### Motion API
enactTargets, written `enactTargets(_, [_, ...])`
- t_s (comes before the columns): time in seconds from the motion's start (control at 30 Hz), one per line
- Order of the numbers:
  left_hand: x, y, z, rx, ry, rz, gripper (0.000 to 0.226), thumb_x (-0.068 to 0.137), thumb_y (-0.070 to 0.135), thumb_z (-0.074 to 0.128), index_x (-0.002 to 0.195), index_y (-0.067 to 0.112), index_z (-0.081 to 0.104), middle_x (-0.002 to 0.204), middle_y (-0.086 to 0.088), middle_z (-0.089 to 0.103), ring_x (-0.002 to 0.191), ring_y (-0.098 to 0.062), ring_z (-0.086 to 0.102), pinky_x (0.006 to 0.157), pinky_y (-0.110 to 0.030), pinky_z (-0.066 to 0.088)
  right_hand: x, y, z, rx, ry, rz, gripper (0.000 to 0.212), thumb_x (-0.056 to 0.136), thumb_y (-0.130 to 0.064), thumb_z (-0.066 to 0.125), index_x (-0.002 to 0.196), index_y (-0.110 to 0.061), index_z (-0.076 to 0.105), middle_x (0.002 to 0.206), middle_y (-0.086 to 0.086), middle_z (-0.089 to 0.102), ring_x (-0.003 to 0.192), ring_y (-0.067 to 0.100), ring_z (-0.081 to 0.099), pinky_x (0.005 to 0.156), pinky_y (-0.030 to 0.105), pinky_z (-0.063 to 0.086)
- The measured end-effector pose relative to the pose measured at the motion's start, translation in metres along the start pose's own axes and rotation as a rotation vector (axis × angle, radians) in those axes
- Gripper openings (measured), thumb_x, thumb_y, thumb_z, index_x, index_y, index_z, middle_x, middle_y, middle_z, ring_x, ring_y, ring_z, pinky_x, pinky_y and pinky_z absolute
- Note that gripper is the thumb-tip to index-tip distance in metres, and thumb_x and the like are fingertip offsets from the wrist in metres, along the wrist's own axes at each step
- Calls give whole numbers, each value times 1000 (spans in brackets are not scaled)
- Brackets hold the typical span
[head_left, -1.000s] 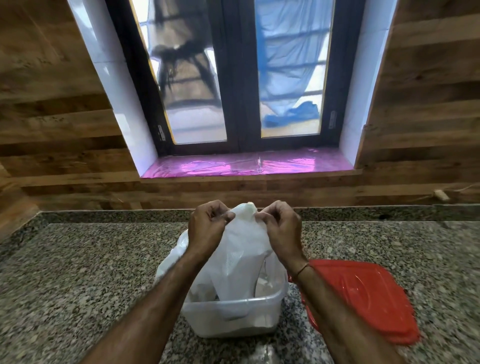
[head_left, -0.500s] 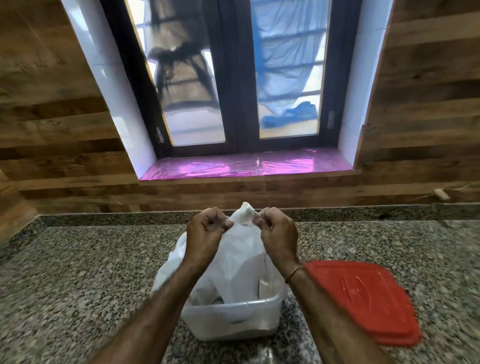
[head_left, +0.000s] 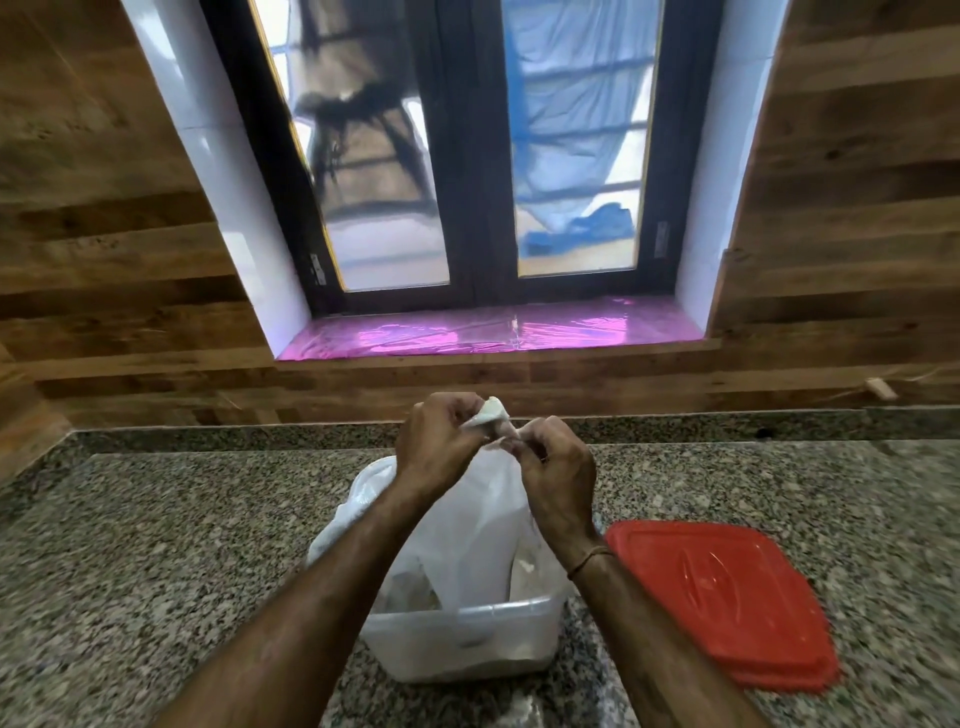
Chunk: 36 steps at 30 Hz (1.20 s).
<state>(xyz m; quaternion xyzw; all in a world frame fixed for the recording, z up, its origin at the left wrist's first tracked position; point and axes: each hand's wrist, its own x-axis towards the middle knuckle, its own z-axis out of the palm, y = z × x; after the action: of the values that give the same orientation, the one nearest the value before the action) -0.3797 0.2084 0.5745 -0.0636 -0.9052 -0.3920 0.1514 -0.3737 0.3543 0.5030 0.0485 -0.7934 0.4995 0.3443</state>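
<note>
A wood-plank wall (head_left: 104, 234) filled the far side, from 9 o'clock round to 3 o'clock of the view. Below it a speckled granite counter (head_left: 156, 545) spread across the whole near half. A dark-framed window (head_left: 467, 182) with two panes stood at 12 o'clock, and blue sheeting showed through the right pane. Its sill (head_left: 493, 332) was covered in shiny pink film.

On the counter a red lid (head_left: 727, 597) lay flat at 3 o'clock of the tub, just beside it. I could not tell whether the two touched, as the right forearm crossed the gap. A white plastic bag (head_left: 467, 519) stood in the tub, rising well above the rim and bulging over its edge toward 10 o'clock. The clear tub (head_left: 467, 644) sat on the counter at 6 o'clock of the view, with the bag's lower part showing through its wall.

Both hands were up at the bag's gathered top — straight above the tub. The left hand (head_left: 436, 447) had its fingers curled and pinched the twisted end of the plastic, which poked out past its knuckles toward 1 o'clock. The right hand (head_left: 558, 473) pinched the same gathered plastic from 3 o'clock, fingers curled in. The two hands were close together, fingertips almost meeting — each clamped on the bag. A thin thread band (head_left: 589, 558) ringed the right wrist.
</note>
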Motion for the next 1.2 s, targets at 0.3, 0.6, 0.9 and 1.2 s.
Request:
enactTargets(0.3, [-11, -12, 2, -323, -46, 42, 18, 84, 8, 78, 93, 24, 80, 98, 5, 78, 92, -15, 73, 82, -50, 62, -9, 8, -6, 134, 11, 216, 35, 74, -23, 88, 65, -22, 54, 64, -7, 60, 59, 11, 54, 56, 37, 46])
enactTargets(0.6, [0, 7, 0, -148, 21, 11, 26, 80, 54, 82, 80, 28, 79, 79, 9, 76, 78, -11, 70, 70, -39, 59, -17, 0, -13, -88, 3, -22, 45, 71, -22, 91, 67, -21, 47, 70, -8, 52, 65, 17, 49, 54, 36, 41])
enactTargets(0.9, [13, 21, -1, 177, -79, 51, 24, 87, 46, 77, 78, 24, 78, 77, 11, 73, 76, -8, 67, 68, -35, 59, -15, -3, -14, -66, -56, -56, 50, 71, -16, 91, 67, -28, 42, 68, -12, 47, 62, 15, 47, 54, 29, 36])
enactTargets(1.2, [8, 11, 2, -299, -1, -106, 21, 94, 11, 71, 75, 19, 74, 78, -5, 74, 75, -20, 65, 70, -42, 59, -11, 7, -23, 405, -165, 265, 33, 77, -24, 85, 63, -16, 56, 59, -8, 54, 59, 10, 45, 58, 36, 41])
